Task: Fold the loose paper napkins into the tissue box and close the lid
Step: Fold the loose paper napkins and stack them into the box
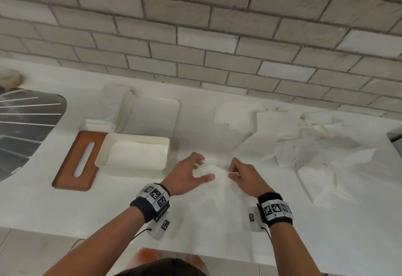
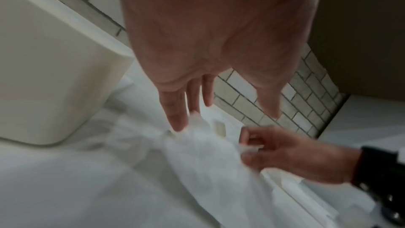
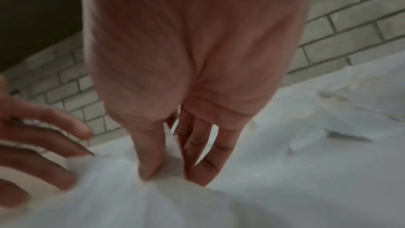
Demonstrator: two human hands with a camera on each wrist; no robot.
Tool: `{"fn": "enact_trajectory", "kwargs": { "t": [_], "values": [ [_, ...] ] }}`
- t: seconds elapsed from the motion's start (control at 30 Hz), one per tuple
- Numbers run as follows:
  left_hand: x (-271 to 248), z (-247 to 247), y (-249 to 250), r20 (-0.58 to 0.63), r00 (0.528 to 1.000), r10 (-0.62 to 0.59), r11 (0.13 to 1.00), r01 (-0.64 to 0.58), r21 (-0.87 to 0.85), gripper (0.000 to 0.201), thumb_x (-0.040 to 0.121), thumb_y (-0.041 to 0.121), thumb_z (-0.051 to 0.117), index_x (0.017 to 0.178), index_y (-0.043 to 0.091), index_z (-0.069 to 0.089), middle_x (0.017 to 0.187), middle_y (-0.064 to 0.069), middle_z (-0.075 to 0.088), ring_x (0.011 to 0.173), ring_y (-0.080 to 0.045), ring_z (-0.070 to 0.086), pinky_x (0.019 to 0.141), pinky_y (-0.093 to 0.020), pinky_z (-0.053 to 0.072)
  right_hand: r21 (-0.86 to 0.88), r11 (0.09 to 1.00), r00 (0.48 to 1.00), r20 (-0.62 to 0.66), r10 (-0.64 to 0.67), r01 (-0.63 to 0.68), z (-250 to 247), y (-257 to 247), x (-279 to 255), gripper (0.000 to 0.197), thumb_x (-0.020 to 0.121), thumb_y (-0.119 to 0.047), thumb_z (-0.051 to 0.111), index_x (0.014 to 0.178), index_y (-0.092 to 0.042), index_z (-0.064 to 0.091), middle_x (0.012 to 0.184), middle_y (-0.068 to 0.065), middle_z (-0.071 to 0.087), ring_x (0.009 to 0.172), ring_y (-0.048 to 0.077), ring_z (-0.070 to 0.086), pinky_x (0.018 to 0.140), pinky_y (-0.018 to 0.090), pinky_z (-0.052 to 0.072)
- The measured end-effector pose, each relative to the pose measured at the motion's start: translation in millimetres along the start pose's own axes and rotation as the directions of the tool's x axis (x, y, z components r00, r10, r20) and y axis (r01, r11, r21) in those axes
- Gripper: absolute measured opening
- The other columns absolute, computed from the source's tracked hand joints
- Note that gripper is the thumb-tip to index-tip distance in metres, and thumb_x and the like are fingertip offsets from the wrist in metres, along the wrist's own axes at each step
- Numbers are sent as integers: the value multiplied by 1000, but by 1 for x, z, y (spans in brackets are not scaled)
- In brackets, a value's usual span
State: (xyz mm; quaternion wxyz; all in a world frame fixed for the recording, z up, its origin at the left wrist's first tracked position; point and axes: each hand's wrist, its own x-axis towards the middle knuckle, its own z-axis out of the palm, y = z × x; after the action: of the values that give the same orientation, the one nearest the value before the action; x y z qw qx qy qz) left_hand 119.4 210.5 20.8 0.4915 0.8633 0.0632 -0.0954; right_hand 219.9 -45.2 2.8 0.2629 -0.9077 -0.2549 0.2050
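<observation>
A: Head view, nearest first?

B: Two forearms with marker bands. The left hand (image 1: 188,174) lies on the napkin (image 1: 214,191) spread on the white counter (image 1: 43,206), fingers extended and splayed. The right hand (image 1: 244,176) pinches the napkin's far edge between thumb and curled fingers.

A: The box?

B: The tissue box (image 1: 133,154) stands open just left of the left hand, with white paper inside. Its brown slotted lid (image 1: 76,160) lies flat against the box's left side. Loose napkins (image 1: 322,151) are heaped to the right — well apart from the box. A folded stack (image 1: 113,110) sits behind it.

A: Left wrist view?

B: The left hand (image 2: 210,41) fills the top, fingertips (image 2: 178,124) straight and touching the napkin (image 2: 208,159). The right hand (image 2: 291,155) grips the paper edge. The box wall (image 2: 48,79) is close on the left.

A: Right wrist view?

B: Blurred. The right hand (image 3: 192,58) — thumb and fingers (image 3: 151,159) — closes on a raised ridge of napkin (image 3: 136,202). The left hand (image 3: 37,145) rests spread on the paper.
</observation>
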Motion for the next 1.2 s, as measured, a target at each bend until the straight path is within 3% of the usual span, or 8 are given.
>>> {"fn": "enact_trajectory", "kwargs": {
  "t": [0.13,0.3,0.47,0.7,0.83,0.97,1.1,1.2],
  "values": [
    [1,-14,-12,141,981,132,984,-147,104,115,72,58,92,162,38,24,153,17,44,139,-6,35,115,-25,32,97,987,992,10,-127,126,-22,-68,-14,14,101,-21,72,100,-33,63,98,-15,71,92,8,66,79,21,52],
    [-6,-85,1,79,939,336,923,-345,170,47,77,49,92,114,27,72,107,11,66,99,-4,56,87,-22,42,79,964,966,43,-257,253,-61,-157,-28,29,104,-24,69,125,-43,62,107,-17,67,102,9,66,86,23,55],
    [-58,-202,16,-21,970,244,970,-243,24,38,74,40,96,103,24,77,106,9,75,100,-7,71,86,-19,53,325,893,948,-42,-315,311,-62,-234,-16,55,104,-15,69,147,-41,49,112,1,60,91,21,68,86,38,57],
    [-107,-345,13,-358,928,104,995,-97,38,24,83,43,85,99,26,82,92,9,82,86,-5,76,72,-22,57,596,659,874,-438,-211,459,33,-332,48,10,106,-7,66,111,-16,67,109,-4,67,103,25,66,82,37,58],
    [-111,-396,4,-540,832,131,977,-17,211,50,79,70,81,101,25,83,92,2,81,89,-17,76,81,-48,62,556,758,845,-535,13,341,85,-331,70,22,103,-9,64,101,-30,70,107,-5,70,101,11,65,90,26,54],
    [-109,-400,7,-554,815,169,967,-29,252,38,83,54,85,101,21,81,92,-2,80,90,-22,75,82,-47,60,385,915,807,-574,138,117,127,-306,81,24,97,-3,68,99,-26,72,105,2,65,86,0,60,79,4,41],
    [-101,-374,9,-498,847,188,972,-87,218,42,83,54,84,108,20,80,99,4,80,94,-14,74,85,-45,60,107,988,774,-615,150,-106,161,-282,82,11,95,-13,72,96,-23,72,96,0,70,87,19,66,79,35,55],
    [-92,-356,7,-438,878,193,979,-142,146,43,84,53,84,116,25,80,107,11,80,100,-6,74,90,-47,61,-78,962,739,-658,146,-260,167,-273,77,7,90,-20,78,89,-27,75,83,-4,73,92,28,59,74,40,46]
  ]
}}
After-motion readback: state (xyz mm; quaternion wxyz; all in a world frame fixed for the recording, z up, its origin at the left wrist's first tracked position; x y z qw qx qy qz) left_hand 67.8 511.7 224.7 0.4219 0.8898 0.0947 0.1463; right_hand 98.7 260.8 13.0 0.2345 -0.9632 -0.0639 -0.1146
